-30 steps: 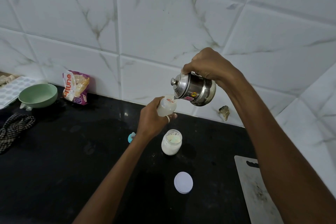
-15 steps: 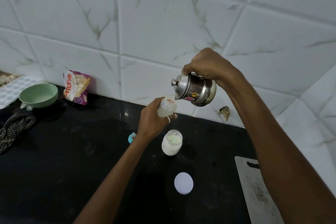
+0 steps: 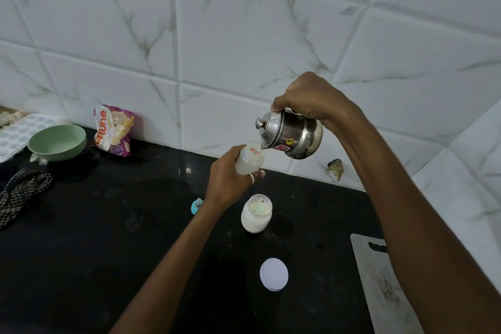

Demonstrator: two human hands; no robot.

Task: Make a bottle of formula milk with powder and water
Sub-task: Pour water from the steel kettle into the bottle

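Right of centre, your right hand clamps its fingers on the tilted steel pot, pouring water. Your left hand wraps the part-filled bottle at mid-frame. Below it the powder jar stands open, with its lid off. Capping and shaking likely remain.

Left hand grips low with curled fingers; right hand (wrist bent, knuckles up) grips higher.
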